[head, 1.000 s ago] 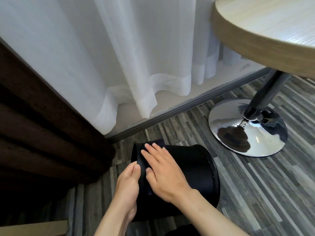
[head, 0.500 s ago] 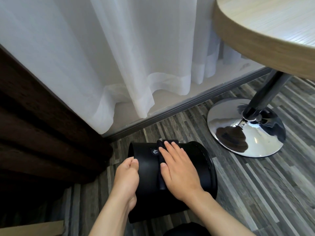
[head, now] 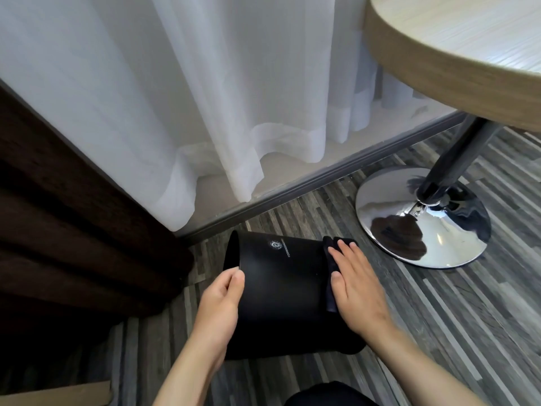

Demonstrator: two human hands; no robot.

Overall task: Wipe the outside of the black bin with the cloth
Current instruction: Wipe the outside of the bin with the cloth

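Head view. Black bin [head: 281,294] lies on its side on the grey wood-pattern floor [head: 439,332], between the dark brown curtain [head: 73,230] and the chrome table base [head: 421,218]. A small white logo [head: 275,245] faces up on its wall.

Left hand [head: 221,303]: closed on the bin's left end, thumb on the outer wall near the edge, fingers hidden beyond it. It steadies the bin.

Right hand [head: 355,285]: flat, fingers together and extended, pressing a dark cloth [head: 329,276] against the right part of the wall. Only a narrow strip of cloth shows along the thumb side and at the fingertips [head: 341,244]; the rest is under the palm.

Step in hand, as judged: a wiping stroke along the upper wall, cloth now near the right end. The middle of the wall looks matte and clear of marks; whether it is clean cannot be told.

Next move calls for: keep the palm pressed down, then have the left hand roll the bin so that an unwiped part of the wall comes up. The underside and far side are unseen.
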